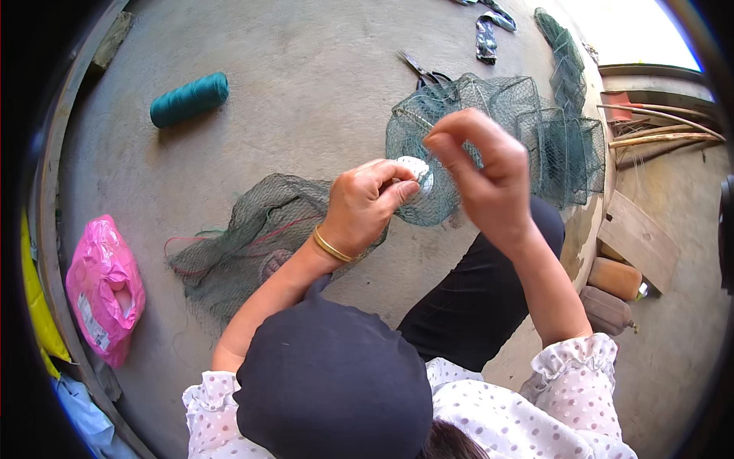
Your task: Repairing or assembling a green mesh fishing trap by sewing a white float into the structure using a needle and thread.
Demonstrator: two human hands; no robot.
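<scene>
A green mesh fishing net (417,126) with framed sections stretches away in front of me, and more loose dark netting (252,218) lies on the floor to the left. My left hand (363,200) is closed in a pinch on the net's near edge, beside a white round piece (417,170). Raised over the mesh to the right is my right hand (485,176), thumb and forefinger pressed together. What that pinch holds is too fine to make out. A thin red cord (260,239) runs through the loose netting, partly behind my left forearm.
A spool of teal twine (189,99) lies at the far left. Scissors (419,69) rest beyond the net. A pink plastic bag (105,291) sits at the left edge. On the right are sticks (665,138), a board (638,241) and brown containers (614,278).
</scene>
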